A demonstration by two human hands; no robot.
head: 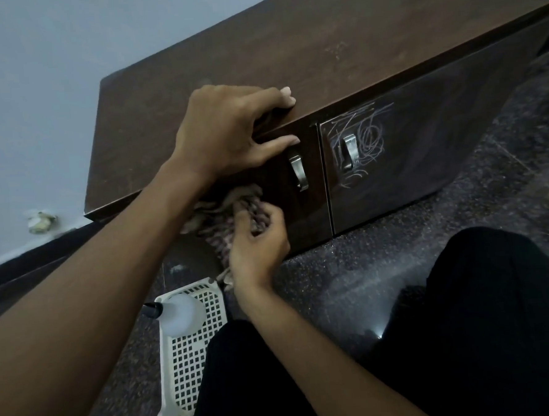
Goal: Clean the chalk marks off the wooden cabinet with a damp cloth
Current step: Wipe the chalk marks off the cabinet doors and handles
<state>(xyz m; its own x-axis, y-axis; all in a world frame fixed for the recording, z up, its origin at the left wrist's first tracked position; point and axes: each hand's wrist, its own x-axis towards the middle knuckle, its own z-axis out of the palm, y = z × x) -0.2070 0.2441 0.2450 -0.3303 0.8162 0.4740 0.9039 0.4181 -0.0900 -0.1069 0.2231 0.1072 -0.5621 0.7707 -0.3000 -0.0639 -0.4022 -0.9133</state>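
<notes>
The right hand has its fingers curled into a bunched cloth, gripping it and pressing it flat against the front of the left door, low down and left of that door's metal handle. Part of the cloth hangs loose below the hand toward the floor. The left hand holds nothing. It lies across the front top edge of the cabinet, fingers spread on top and thumb stretched along the front. This looks like a brace, steadying the body and the cabinet against the push of the wiping.

The chalk marks are a tangle of pale scribbles on the right door, around and partly behind its own handle, well to the right of the cloth. The left door shows no clear marks where it is visible.

The right handle sticks out in the middle of the scribbles, so the cloth will likely have to work round it. On the near left floor lies a white basket with a spray bottle in it. The person's legs in black sit near right, close to the cabinet.
</notes>
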